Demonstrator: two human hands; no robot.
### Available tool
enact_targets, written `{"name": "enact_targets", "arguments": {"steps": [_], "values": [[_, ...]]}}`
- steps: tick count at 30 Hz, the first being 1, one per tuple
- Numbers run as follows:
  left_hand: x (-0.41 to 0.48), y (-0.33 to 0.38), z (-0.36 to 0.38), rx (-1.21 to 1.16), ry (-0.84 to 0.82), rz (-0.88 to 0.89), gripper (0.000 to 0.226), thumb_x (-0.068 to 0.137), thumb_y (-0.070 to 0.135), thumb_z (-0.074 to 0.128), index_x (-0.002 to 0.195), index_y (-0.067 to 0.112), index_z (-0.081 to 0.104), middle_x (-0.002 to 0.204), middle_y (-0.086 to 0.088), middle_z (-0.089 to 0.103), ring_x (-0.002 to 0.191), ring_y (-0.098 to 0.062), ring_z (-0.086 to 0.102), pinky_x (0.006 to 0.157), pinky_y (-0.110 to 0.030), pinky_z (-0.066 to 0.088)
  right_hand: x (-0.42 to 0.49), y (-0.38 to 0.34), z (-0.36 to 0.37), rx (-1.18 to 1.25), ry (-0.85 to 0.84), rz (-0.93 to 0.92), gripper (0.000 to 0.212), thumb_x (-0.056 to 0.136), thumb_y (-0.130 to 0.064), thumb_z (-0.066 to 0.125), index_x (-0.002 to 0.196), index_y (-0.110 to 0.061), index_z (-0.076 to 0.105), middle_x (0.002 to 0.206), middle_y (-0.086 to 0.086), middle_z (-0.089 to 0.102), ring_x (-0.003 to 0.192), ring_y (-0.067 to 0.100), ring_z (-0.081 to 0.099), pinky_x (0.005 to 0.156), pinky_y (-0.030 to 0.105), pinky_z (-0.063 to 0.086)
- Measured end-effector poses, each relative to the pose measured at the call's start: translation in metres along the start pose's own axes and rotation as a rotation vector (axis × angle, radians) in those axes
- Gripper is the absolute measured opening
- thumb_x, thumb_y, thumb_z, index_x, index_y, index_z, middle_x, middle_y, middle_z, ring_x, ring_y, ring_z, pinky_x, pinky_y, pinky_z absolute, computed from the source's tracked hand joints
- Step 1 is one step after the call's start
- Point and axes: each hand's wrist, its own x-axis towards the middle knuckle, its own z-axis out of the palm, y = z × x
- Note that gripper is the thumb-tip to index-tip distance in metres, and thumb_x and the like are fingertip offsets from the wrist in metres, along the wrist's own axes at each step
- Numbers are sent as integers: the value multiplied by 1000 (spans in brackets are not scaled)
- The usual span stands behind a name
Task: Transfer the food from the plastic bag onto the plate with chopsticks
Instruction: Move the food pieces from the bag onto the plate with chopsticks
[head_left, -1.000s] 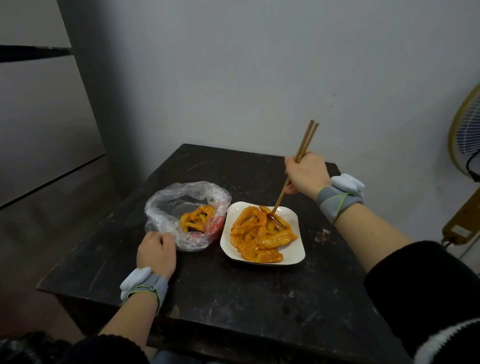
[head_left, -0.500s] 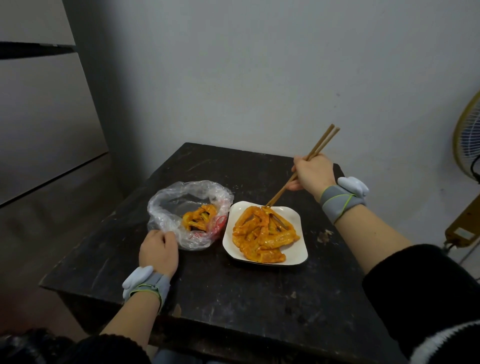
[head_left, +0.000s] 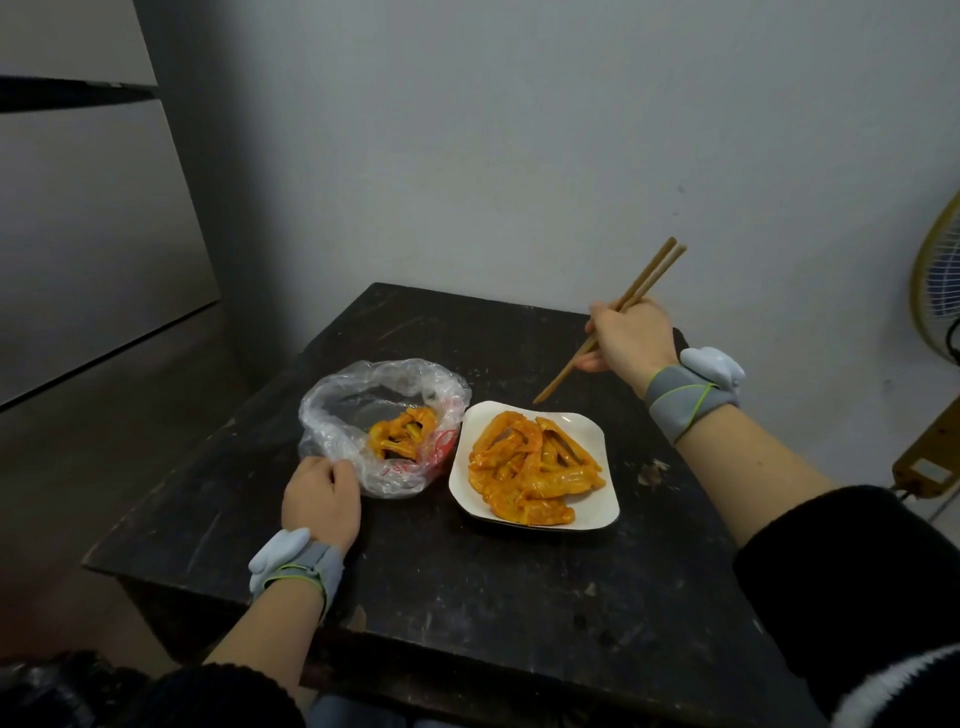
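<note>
Two hands are at work on a dark table (head_left: 467, 597). The right hand (head_left: 623, 340) is closed around a pair of chopsticks (head_left: 608, 325) and holds them up in the air. Their tips are bare, with no food between them, and they point down and to the left. The tips hang just past the far edge of the white plate (head_left: 597, 512). The left hand (head_left: 322, 493) is curled on the near edge of the plastic bag (head_left: 353, 395), and it looks like it is pinching the plastic to keep the bag open and in place.

Most of the orange food (head_left: 530, 467) lies in a pile on the plate. A small clump of orange food (head_left: 400, 439) sits in the bag, low down on the side next to the plate. The bag touches the left edge of the plate or sits just beside it.

From the chopstick tips, that last clump lies to the left and a bit nearer to the person, well apart from them. The chopsticks already slant that way. So the next reach probably goes left, past the top corner of the plate, and down into the open mouth of the bag. The left hand is much nearer to the clump, but it has no chopsticks, so I think the right hand has to make the trip.
</note>
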Motion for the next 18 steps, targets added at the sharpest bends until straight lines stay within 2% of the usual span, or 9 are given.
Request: {"name": "enact_targets", "arguments": {"steps": [3,6,8,13,16,18], "values": [[0,1,-1,-16,1,-9,34,92,18,42,74,-6,58,88,-17,56,75,-31,52,68,-38,40,-7,-9,9,102,-45,-39,31,96,-25,51,102,3,61,82,20,70,62,28,72,61,35,62],[0,-1,-3,-26,7,-9,34,92,17,42,73,-6,58,87,-17,55,75,-31,52,67,-37,39,-18,-16,27,197,-125,-56,27,98,-25,51,96,-1,63,80,19,68,61,23,70,53,25,60],[0,0,-2,-42,5,-3,34,92,16,43,72,-7,57,86,-18,56,76,-33,53,70,-40,43,-21,-15,40,236,-155,-53,28,98,-27,52,94,-2,63,81,21,69,61,24,71,52,25,59],[1,-1,-2,-53,8,-7,32,92,15,43,73,-7,58,86,-17,57,77,-33,54,71,-39,43,-29,-9,77,246,-249,-24,34,95,-27,58,112,3,57,88,20,71,59,22,72,48,24,57],[1,0,-2,-61,5,-15,32,91,15,43,72,-6,57,85,-16,57,76,-31,53,68,-37,40,-33,-5,90,236,-313,-23,32,94,-23,59,111,5,58,87,22,71,57,21,71,46,24,56],[1,0,-2,-61,8,-14,32,91,15,43,71,-6,56,84,-16,56,75,-31,53,67,-36,39,-33,-2,97,207,-353,-30,32,94,-23,60,107,7,61,84,24,71,62,27,72,50,29,59]]}}
